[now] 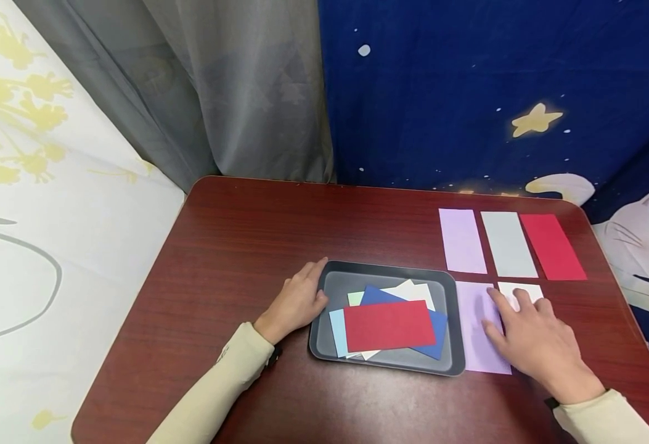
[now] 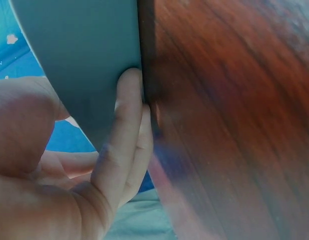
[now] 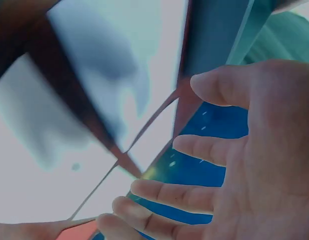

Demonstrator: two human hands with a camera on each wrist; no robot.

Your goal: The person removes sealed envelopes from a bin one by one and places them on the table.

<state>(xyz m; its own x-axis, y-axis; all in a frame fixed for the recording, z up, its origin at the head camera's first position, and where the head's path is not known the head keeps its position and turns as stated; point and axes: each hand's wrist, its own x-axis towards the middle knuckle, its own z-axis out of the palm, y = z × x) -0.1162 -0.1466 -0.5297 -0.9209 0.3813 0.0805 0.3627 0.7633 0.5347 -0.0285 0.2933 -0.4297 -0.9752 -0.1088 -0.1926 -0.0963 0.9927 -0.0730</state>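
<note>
A dark grey tray (image 1: 338, 285) lies on the table with a loose pile of coloured cards in it, a red card (image 1: 391, 325) on top. My left hand (image 1: 297, 297) grips its left edge, the thumb over the rim and the fingers (image 2: 125, 120) along the outer wall. Over the cards right of the tray, my right hand (image 1: 540, 339) is spread, fingers slightly bent, holding nothing. Below it are a lilac card (image 1: 475, 336) and a white card (image 1: 532, 290), the latter mostly hidden by the hand. In the right wrist view the fingertips look apart from the cards.
Behind those cards lie a lilac card (image 1: 463, 240), a pale grey-white card (image 1: 509, 245) and a red card (image 1: 553, 246) in a row. Blue (image 1: 391, 290) and light blue cards (image 1: 338, 336) stick out of the pile. A brown wooden table (image 1: 257, 228) meets curtains behind.
</note>
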